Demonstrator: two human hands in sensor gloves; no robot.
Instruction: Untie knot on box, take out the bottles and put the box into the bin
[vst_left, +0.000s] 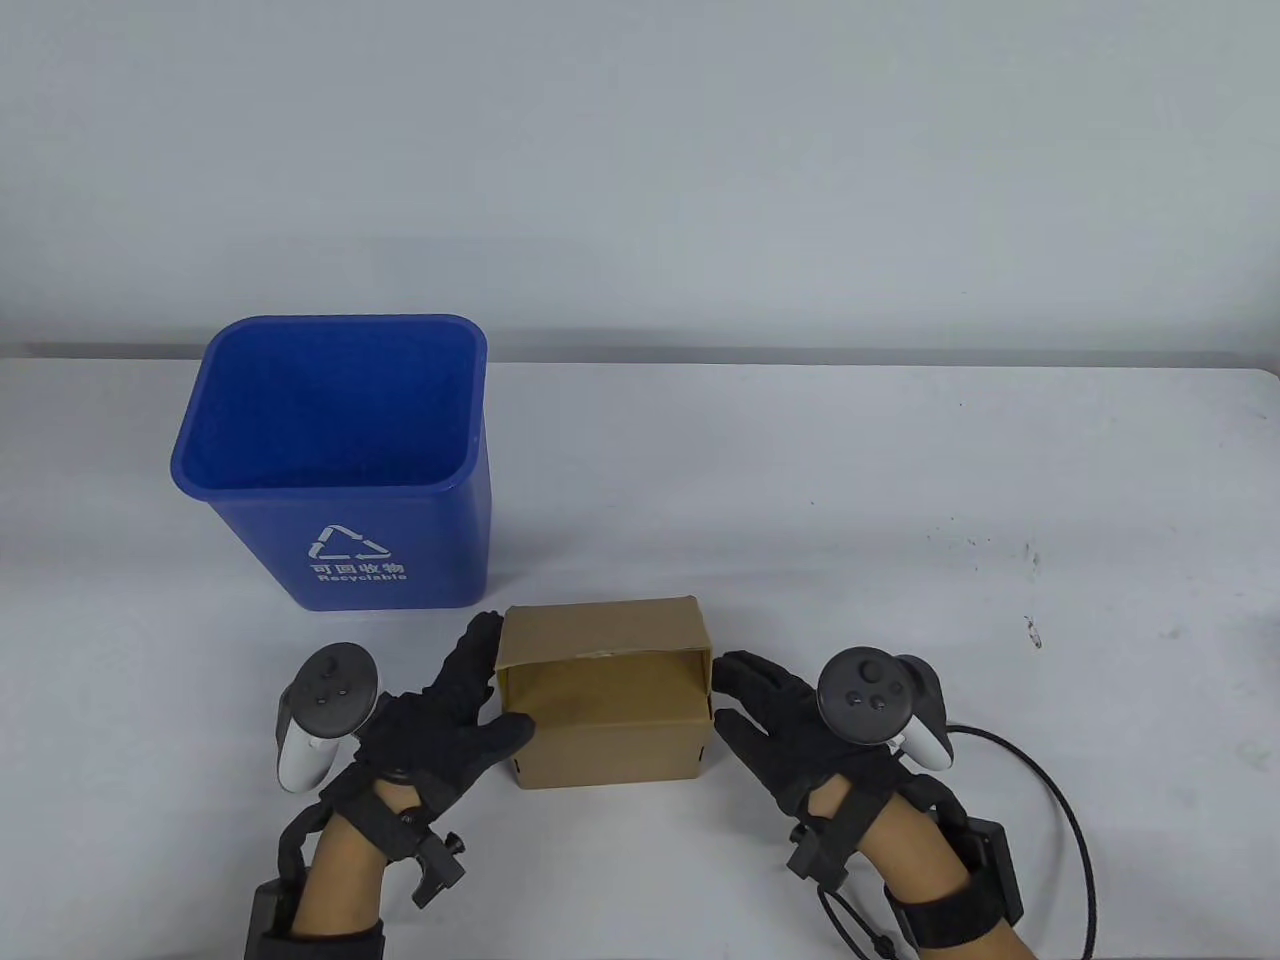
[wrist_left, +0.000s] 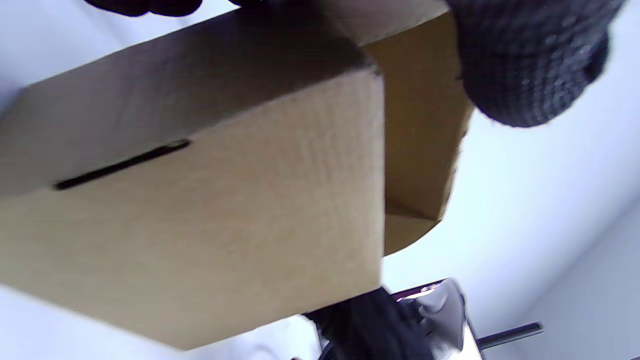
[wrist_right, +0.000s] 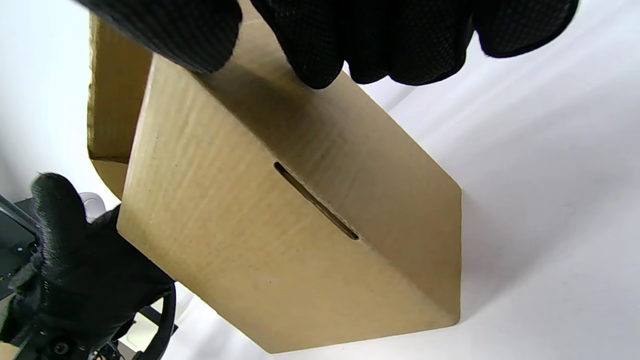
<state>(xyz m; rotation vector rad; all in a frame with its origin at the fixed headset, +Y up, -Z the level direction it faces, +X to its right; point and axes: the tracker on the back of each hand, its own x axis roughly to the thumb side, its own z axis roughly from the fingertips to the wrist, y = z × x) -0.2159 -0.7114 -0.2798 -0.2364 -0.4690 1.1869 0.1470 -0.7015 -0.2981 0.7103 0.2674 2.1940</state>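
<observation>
1. Cardboard, plain brown and corrugated: the box (vst_left: 605, 700) sits on the white table (vst_left: 900, 500) near the front edge, just in front of the blue bin (vst_left: 340, 470), which stands a little to its left.
2. Its top is open, with one flap standing up at the back. No string, knot or bottles show in any view, so it is probably empty and light, though the table view does not reach its floor.
3. The left hand (vst_left: 450, 720) lies against the box's left end, fingers straight along the wall and thumb across the near corner, nothing curled around it.
4. The right hand (vst_left: 780, 720) is at the right end, fingers extended. In the right wrist view the fingertips (wrist_right: 320, 55) press on the upper edge of that wall; it pinches nothing.
5. I judge the walls stiff enough for a squeeze between two flat palms, but thin board bows if pressed mid-panel, so pressure belongs low and near the corners.
6. The paper surface looks matte and should not slip against the knit gloves.
7. A slot (wrist_right: 315, 200) is cut in one outer face; it is no use as a handle.
8. The bin's mouth looks wider than the box, so it should drop in upright.
</observation>
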